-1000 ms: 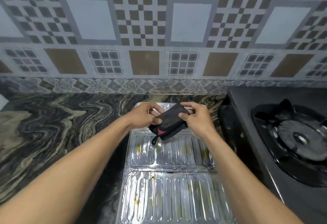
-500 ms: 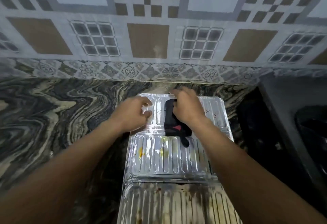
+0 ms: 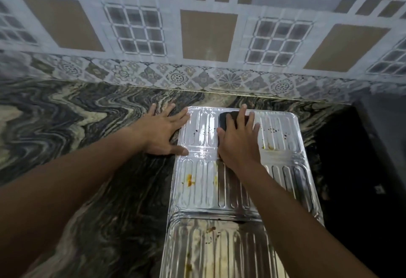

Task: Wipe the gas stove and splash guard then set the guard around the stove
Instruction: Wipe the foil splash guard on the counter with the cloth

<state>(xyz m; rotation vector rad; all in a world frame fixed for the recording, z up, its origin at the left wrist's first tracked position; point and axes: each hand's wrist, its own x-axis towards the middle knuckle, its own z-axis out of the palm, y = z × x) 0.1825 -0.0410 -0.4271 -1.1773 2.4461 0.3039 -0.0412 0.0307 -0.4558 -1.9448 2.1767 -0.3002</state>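
Observation:
The silver ribbed splash guard (image 3: 197, 189) lies flat on the marbled counter, its panels running from the wall toward me, with yellow and dark food spots on it. My right hand (image 3: 238, 141) presses a black cloth (image 3: 227, 119) flat onto the far panel, fingers straight. My left hand (image 3: 163, 131) lies flat, fingers spread, on the counter at the guard's left edge, thumb touching that edge. The gas stove (image 3: 386, 145) shows only as a dark body at the right edge.
The dark swirled marble counter (image 3: 77, 123) stretches to the left. A patterned tiled wall (image 3: 208, 36) rises right behind the guard's far end. A dark gap (image 3: 342, 167) separates the guard from the stove.
Both hands held the cloth up above the guard a second ago. The right hand has since laid it on the far panel, and the left hand has let go and spread beside the guard.

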